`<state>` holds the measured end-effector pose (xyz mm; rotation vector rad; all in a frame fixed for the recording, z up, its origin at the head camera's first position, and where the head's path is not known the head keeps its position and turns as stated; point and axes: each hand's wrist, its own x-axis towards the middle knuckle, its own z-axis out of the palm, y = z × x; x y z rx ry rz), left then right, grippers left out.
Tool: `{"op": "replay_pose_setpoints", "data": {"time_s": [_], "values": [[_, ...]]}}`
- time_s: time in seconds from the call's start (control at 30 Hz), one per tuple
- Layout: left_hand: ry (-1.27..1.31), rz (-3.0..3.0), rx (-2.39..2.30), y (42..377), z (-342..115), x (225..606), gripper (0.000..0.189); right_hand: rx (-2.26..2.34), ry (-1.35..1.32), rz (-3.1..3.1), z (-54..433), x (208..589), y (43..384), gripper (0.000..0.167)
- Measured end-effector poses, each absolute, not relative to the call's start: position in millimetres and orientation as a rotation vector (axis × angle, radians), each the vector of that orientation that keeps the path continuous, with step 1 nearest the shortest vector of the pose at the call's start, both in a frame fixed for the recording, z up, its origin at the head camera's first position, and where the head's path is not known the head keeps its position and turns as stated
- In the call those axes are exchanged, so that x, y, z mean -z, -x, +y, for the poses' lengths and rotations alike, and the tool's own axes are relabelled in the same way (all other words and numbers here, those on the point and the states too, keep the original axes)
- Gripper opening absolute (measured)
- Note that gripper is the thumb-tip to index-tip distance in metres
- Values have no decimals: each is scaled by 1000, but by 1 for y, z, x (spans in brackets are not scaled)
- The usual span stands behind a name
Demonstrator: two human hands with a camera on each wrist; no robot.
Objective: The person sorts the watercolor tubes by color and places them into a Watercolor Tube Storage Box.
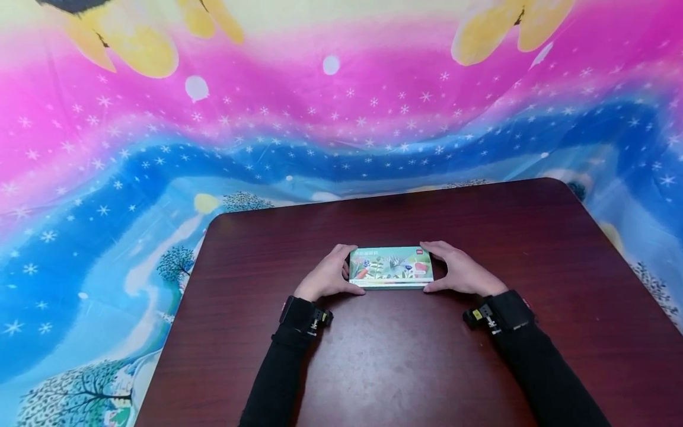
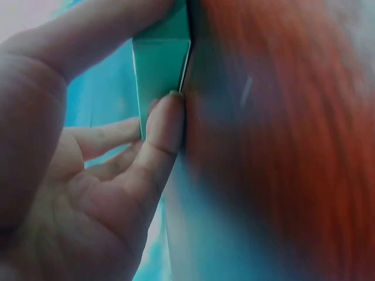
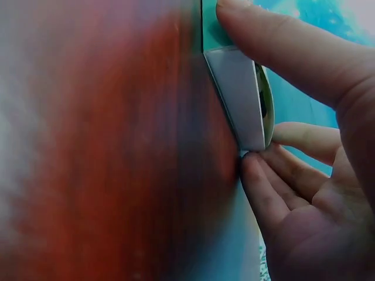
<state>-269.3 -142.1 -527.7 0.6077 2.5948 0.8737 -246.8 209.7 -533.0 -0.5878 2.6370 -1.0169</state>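
Note:
A flat, light green cardboard box (image 1: 392, 267) with printed plants and small lettering lies at the middle of the table, its long side running left to right. My left hand (image 1: 331, 274) holds its left end, thumb on the near edge and fingers at the far edge. At the opposite end my right hand (image 1: 460, 271) grips in the same way. The left wrist view shows a smooth green end face of the box (image 2: 158, 70). In the right wrist view, a white end flap (image 3: 237, 96) appears, with a dark gap along one side. The box's contents are hidden.
The dark reddish-brown wooden table (image 1: 384, 356) has rounded far corners and reflects light near the front. Behind and beside it hangs a pink and blue printed cloth (image 1: 299, 107). Each wrist carries a black strapped camera (image 1: 301, 315).

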Motion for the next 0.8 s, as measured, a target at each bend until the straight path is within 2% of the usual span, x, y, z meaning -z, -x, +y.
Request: {"op": "replay_pose_setpoints", "data": {"time_s": [0.37,0.8], "values": [[-543,2631,-865,269,-134,528,109,1112,588,2566,216,542,272,102],[-538,2577,-972,273,-135,533,101,1125,546,2544,215,542,286,101]]}}
